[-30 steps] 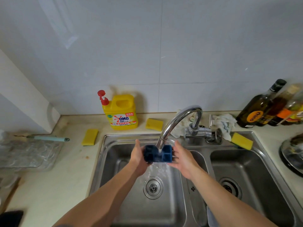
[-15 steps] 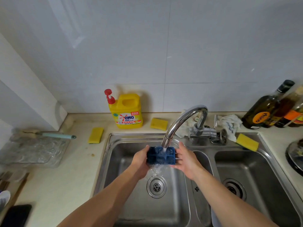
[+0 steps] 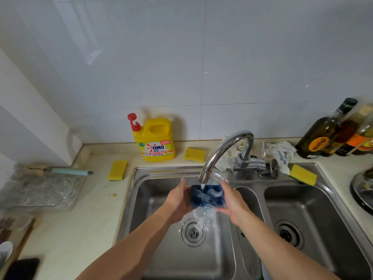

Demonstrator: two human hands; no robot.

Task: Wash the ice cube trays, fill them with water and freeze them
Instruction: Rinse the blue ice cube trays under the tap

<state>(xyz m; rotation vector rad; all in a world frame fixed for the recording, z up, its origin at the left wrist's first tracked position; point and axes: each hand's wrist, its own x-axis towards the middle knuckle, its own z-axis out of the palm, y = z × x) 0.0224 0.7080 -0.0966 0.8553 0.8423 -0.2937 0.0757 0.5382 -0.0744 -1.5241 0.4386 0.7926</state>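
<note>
A small dark blue ice cube tray point(image 3: 207, 196) sits under the running chrome tap point(image 3: 224, 150), above the left basin of the steel sink point(image 3: 153, 176). My left hand point(image 3: 177, 201) grips its left end and my right hand point(image 3: 232, 203) grips its right end. Water hits the tray's cells, spills over the near edge and falls toward the drain point(image 3: 193, 232). The fingers under the tray are hidden.
A yellow detergent jug point(image 3: 155, 141) stands against the wall. Yellow sponges lie on the counter point(image 3: 117, 170), behind the sink point(image 3: 194, 155) and on its right rim point(image 3: 302, 174). Oil bottles point(image 3: 323, 132) stand at right, a clear tray point(image 3: 40, 190) at left, a cloth point(image 3: 280, 152) by the tap.
The tray has tipped from near edge-on to cells facing up under the stream, and more water now splashes over it. Both hands keep their hold.
</note>
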